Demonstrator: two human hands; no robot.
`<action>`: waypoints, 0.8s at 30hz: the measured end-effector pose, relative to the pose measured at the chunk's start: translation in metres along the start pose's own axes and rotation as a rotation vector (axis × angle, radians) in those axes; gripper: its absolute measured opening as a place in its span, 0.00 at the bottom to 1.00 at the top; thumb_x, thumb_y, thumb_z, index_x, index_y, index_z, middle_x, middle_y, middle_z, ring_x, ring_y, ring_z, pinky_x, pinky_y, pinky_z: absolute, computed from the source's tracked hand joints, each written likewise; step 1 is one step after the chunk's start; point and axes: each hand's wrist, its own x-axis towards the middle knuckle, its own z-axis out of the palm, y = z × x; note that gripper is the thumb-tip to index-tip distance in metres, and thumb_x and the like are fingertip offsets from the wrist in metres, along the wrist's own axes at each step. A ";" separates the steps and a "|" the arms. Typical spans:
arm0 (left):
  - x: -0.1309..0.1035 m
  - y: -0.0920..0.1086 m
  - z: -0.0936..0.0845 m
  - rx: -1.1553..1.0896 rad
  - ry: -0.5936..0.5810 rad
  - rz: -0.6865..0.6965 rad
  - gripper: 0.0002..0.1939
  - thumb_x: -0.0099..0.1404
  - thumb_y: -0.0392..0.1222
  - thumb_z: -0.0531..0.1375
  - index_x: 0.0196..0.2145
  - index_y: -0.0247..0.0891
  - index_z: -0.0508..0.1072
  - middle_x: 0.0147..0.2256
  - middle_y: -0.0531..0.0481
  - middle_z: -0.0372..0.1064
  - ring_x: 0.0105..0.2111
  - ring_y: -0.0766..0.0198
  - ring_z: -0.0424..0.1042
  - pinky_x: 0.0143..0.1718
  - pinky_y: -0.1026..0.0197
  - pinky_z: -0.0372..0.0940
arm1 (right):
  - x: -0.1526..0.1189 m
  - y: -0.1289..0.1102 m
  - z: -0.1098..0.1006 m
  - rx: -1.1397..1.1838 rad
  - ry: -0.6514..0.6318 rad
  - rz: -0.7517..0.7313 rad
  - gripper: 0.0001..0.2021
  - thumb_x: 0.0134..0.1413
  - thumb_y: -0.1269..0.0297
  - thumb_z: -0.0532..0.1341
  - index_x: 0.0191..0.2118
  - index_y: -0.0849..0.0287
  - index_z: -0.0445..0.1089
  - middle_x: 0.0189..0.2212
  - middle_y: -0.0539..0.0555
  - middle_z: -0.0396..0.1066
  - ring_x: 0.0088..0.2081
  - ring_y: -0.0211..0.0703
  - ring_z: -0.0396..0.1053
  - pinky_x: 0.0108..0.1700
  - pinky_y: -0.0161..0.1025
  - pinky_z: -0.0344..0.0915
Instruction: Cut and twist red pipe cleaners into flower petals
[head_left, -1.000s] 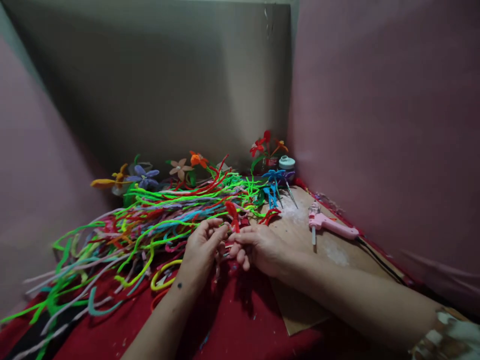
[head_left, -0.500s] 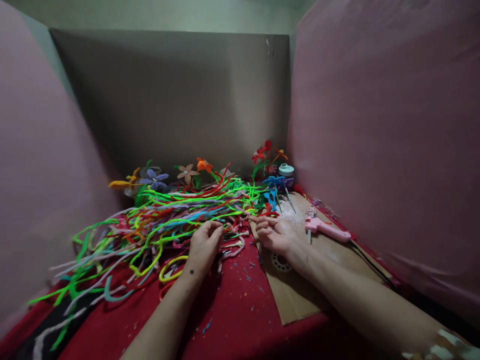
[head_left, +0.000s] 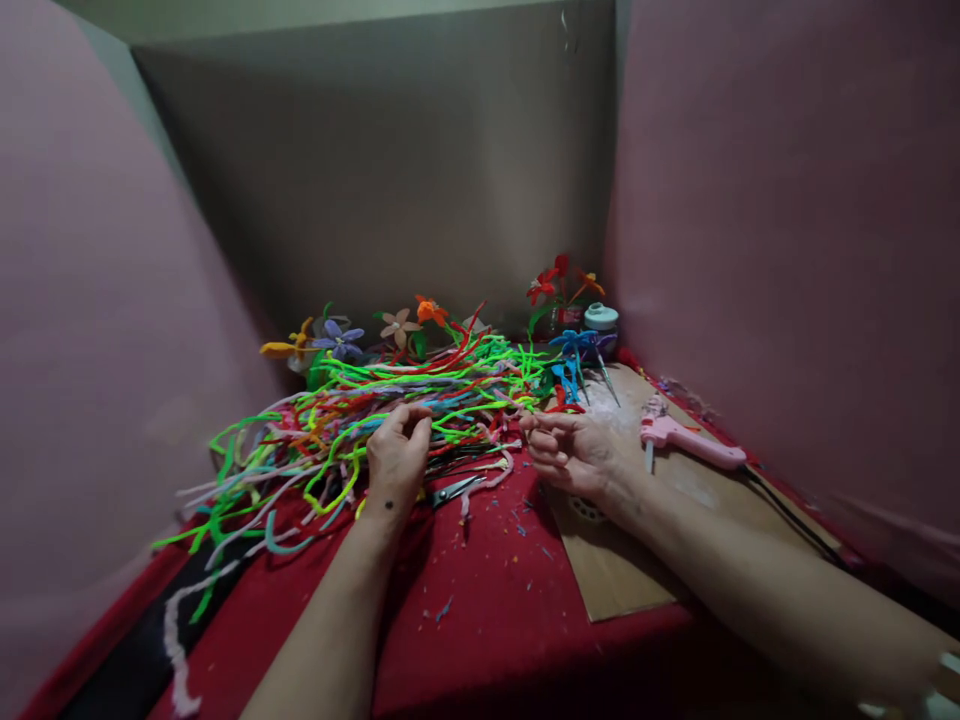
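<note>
Over the near edge of a heap of colourful pipe cleaners (head_left: 405,385), my left hand (head_left: 400,455) is closed with thumb and forefinger pinched together. Whatever it pinches, if anything, is too small to make out. My right hand (head_left: 574,455) hovers above the left edge of the cardboard, palm turned partly up, its fingers curled in. Its fingertips come close to the pipe cleaner ends, and I cannot make out what lies between them. Scissors (head_left: 456,490) rest on the red cloth just right of my left wrist, partly hidden by it.
A pink glue gun (head_left: 694,445) lies on the cardboard (head_left: 622,570), its cord trailing right. Pipe-cleaner flowers (head_left: 400,327), a jar with a pale lid (head_left: 601,320) and a blue flower (head_left: 574,342) stand behind. Fuzzy scraps dot the red cloth (head_left: 480,640). Panels enclose three sides.
The view has shifted, so the table things appear further right. My hands have moved apart, the left one leftward over the heap. The scissors now show more beside my left wrist.
</note>
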 end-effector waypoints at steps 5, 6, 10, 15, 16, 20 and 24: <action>0.011 0.000 -0.014 -0.152 0.125 -0.042 0.11 0.51 0.46 0.58 0.29 0.36 0.70 0.21 0.55 0.63 0.21 0.69 0.61 0.24 0.67 0.57 | -0.001 0.000 -0.005 -0.013 -0.051 -0.036 0.08 0.49 0.66 0.57 0.33 0.64 0.69 0.13 0.42 0.48 0.14 0.28 0.38 0.15 0.29 0.38; 0.014 0.000 -0.018 -0.193 0.154 -0.050 0.12 0.52 0.48 0.58 0.29 0.36 0.69 0.20 0.57 0.60 0.19 0.71 0.58 0.22 0.67 0.55 | -0.001 0.000 -0.006 -0.022 -0.057 -0.046 0.08 0.50 0.65 0.57 0.33 0.64 0.69 0.13 0.42 0.48 0.14 0.28 0.38 0.15 0.30 0.38; 0.021 0.001 -0.029 -0.316 0.188 -0.080 0.12 0.53 0.50 0.55 0.28 0.37 0.64 0.17 0.61 0.49 0.15 0.74 0.49 0.16 0.69 0.46 | -0.004 -0.003 -0.005 -0.083 -0.047 -0.094 0.09 0.49 0.63 0.57 0.33 0.64 0.69 0.13 0.41 0.48 0.14 0.29 0.37 0.14 0.30 0.38; 0.017 0.003 -0.027 -0.301 0.127 -0.088 0.14 0.54 0.51 0.54 0.28 0.37 0.65 0.15 0.62 0.48 0.13 0.74 0.47 0.14 0.68 0.45 | -0.007 -0.003 -0.002 -0.101 -0.036 -0.108 0.09 0.48 0.62 0.57 0.31 0.63 0.69 0.12 0.41 0.49 0.13 0.29 0.37 0.14 0.30 0.39; 0.018 0.003 -0.026 -0.272 0.115 -0.079 0.14 0.55 0.52 0.54 0.28 0.36 0.66 0.15 0.62 0.49 0.12 0.74 0.47 0.14 0.68 0.45 | -0.007 -0.002 0.000 -0.103 -0.036 -0.103 0.08 0.48 0.63 0.57 0.31 0.63 0.69 0.12 0.42 0.50 0.13 0.29 0.38 0.15 0.30 0.39; 0.038 0.008 -0.022 -0.068 0.043 -0.007 0.15 0.59 0.49 0.53 0.30 0.34 0.70 0.18 0.57 0.60 0.16 0.71 0.59 0.18 0.66 0.55 | -0.009 0.008 0.009 -0.112 -0.039 -0.013 0.08 0.45 0.64 0.59 0.30 0.63 0.70 0.12 0.42 0.52 0.12 0.28 0.41 0.14 0.30 0.40; 0.078 0.021 -0.009 0.253 -0.137 0.098 0.14 0.62 0.46 0.57 0.42 0.34 0.71 0.38 0.47 0.71 0.36 0.62 0.71 0.36 0.57 0.67 | -0.012 0.020 0.018 -0.125 -0.102 0.015 0.08 0.44 0.63 0.61 0.29 0.64 0.71 0.11 0.43 0.54 0.11 0.26 0.43 0.14 0.29 0.39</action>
